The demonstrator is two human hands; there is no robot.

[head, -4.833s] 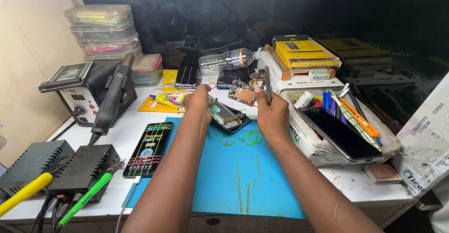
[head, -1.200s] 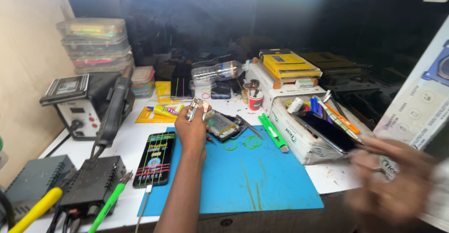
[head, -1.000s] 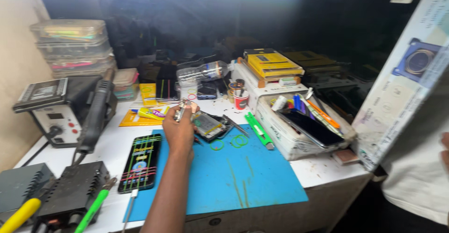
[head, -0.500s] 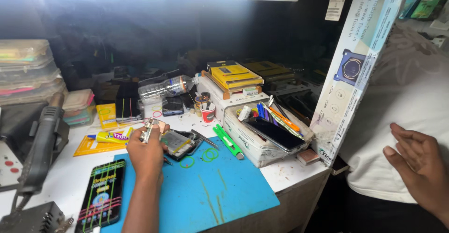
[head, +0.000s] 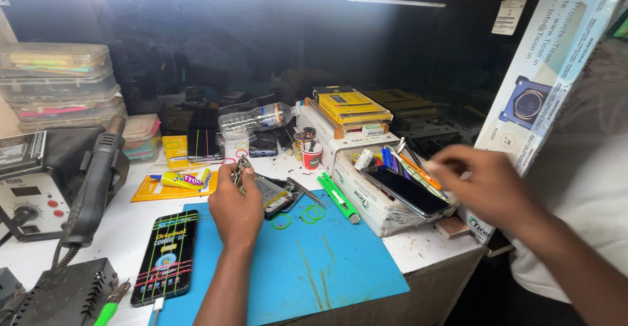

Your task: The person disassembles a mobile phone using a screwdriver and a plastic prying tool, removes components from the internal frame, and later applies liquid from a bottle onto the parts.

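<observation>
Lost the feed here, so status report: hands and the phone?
Left hand grips tweezers beside opened phone on blue mat. Right hand blurred, empty, over white tray. Green knife alongside.

Opened phone (head: pixel 276 194), back cover off, circuit boards and metal frame exposed, lay flat and slightly askew on the far edge of the blue mat (head: pixel 340 267), mid-table. Metal tweezers (head: pixel 240 169), tips pointing up and away, stood pinched just left of it.
</observation>
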